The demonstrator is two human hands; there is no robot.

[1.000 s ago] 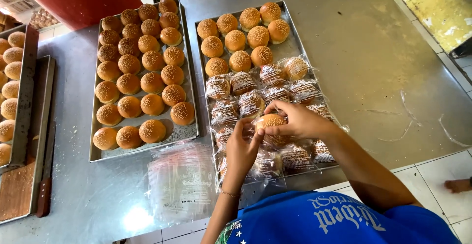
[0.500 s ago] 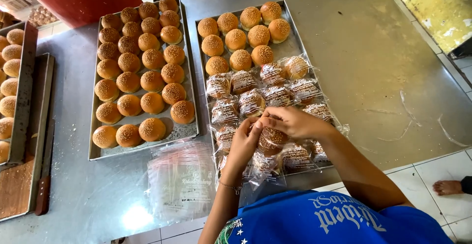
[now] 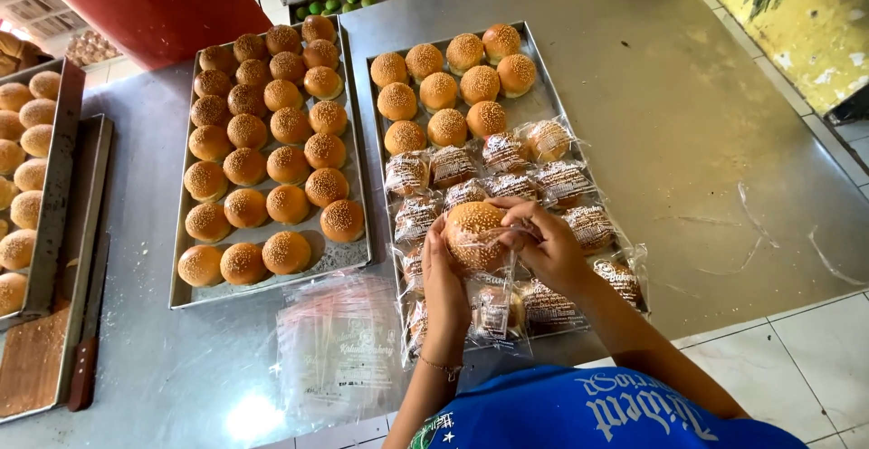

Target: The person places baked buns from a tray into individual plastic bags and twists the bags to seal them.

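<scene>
Right now, looking down from my head camera, my left hand (image 3: 445,277) cups a round golden sesame-topped bun (image 3: 472,234) from the side, and my right hand (image 3: 546,243) pinches the thin clear plastic bag (image 3: 493,297) that hangs from it. Both sets of fingers are clenched on bun and bag together, held just above the near end of the right-hand metal baking tray (image 3: 540,105).

How far the bun sits inside the bag is hard to make out, since the film is nearly invisible against my palms. My hands and the bun hide several of the bagged buns (image 3: 561,180) beneath them. A tray of buns at the far left (image 3: 56,177) is cut off by the frame edge.

The left-hand metal tray of bare buns (image 3: 272,155) lies beside, and a stack of empty clear bags (image 3: 339,345) rests on the steel desk (image 3: 688,150) near me.

Compared with half a second ago, the bun is raised higher and turned up, showing its seeded top fully.
</scene>
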